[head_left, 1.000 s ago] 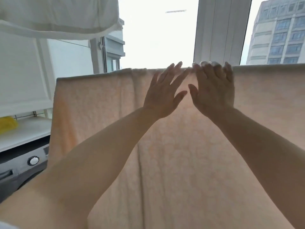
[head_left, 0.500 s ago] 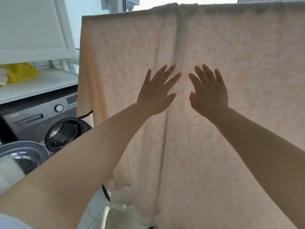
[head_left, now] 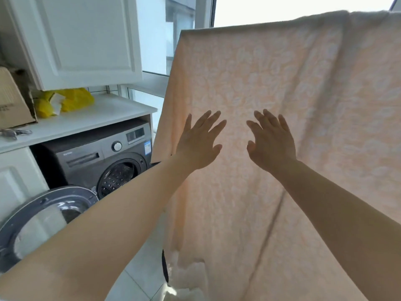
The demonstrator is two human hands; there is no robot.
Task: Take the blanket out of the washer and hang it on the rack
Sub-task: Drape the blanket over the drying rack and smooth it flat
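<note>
The blanket (head_left: 282, 101) is pale peach with a white flower pattern; the washer (head_left: 95, 157) is dark grey, the cupboard (head_left: 82, 38) white, the bag (head_left: 71, 101) yellow.

Left hand (head_left: 198, 146) and right hand (head_left: 271, 144), fingers spread, against the hanging blanket (head_left: 282, 83); washer (head_left: 95, 157) with door (head_left: 43, 220) open at left.

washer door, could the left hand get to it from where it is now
Probably yes. The left hand is open and holds nothing, spread against the hanging blanket. The washer door stands swung open below and to its left, with nothing visible between them.
</note>
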